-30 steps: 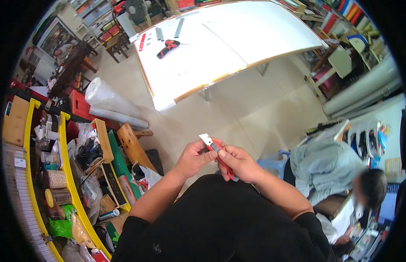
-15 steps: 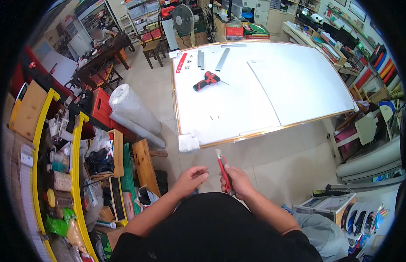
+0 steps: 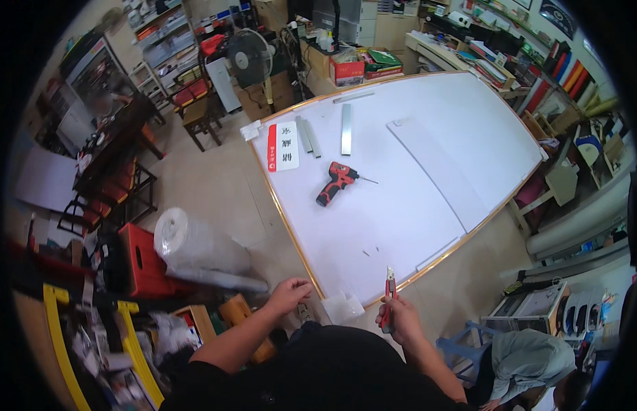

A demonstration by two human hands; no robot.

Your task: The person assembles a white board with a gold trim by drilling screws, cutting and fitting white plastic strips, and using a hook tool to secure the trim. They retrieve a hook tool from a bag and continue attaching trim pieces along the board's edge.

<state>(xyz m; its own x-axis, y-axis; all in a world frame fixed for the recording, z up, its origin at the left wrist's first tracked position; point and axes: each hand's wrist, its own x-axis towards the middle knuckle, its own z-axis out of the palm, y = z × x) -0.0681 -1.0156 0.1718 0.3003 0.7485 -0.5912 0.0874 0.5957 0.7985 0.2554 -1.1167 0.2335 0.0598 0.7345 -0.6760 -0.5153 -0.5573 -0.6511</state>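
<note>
My right hand (image 3: 403, 319) grips a red and grey utility knife (image 3: 390, 300), its tip pointing up and away from me over the near edge of the white board. My left hand (image 3: 290, 296) is empty, fingers loosely curled and a little apart, just left of the board's near corner. The large white board (image 3: 339, 236) has gold edging and padded corners, such as the near corner wrap (image 3: 343, 308). On it lie a red and black cordless drill (image 3: 338, 181), two small dark pieces (image 3: 371, 251), grey metal strips (image 3: 346, 130) and a small white sign with a red band (image 3: 283, 146).
A plastic-wrapped roll (image 3: 195, 243) and a red crate (image 3: 142, 253) stand left of the board. Yellow-edged shelving (image 3: 137, 349) is at lower left. Behind the board stands a fan (image 3: 250, 60). A person in a grey top (image 3: 531, 363) bends beside a blue stool (image 3: 462, 349) at lower right.
My view has turned and moved closer, so the board's near corner is now between my hands. The utility knife stays in my right hand. A person has come into view at lower right.
</note>
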